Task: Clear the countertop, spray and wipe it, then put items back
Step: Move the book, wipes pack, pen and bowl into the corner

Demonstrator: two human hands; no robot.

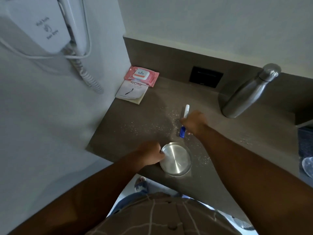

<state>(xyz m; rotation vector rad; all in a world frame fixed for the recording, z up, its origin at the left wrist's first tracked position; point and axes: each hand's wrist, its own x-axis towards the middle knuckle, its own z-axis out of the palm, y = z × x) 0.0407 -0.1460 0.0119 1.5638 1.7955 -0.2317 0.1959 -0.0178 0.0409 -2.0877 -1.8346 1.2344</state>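
Brown worktop (147,116), seen from above, set into a corner with white wall on the left and along the far side. White specks scattered over its middle and near-right area.

Left hand (149,154): at the near edge of the worktop, grip pinched on the left rim of a shallow steel bowl (176,160). Thumb lies over the rim on the inside, fingers curl under or behind it. The bowl sits at the worktop's near edge, open side up, directly right of the hand.

Right hand (194,122): further in, right of centre, grip pressed together around a white marker with a blue cap (184,119). The marker's white barrel sticks out on the far side of the hand, the blue cap on the near side; the hand covers the middle. Cannot tell whether the marker touches the surface.

Far left corner: pink wet-wipes pack (142,75) lying partly on top of a white book (131,92), both against the left wall. Right side, well apart from both hands: a steel bottle (249,92) standing upright near the back ledge. A black wall plate (205,77) is set in the back ledge between the wipes and the bottle. A white wall-mounted hair dryer (50,22) with coiled cord hangs on the left wall.
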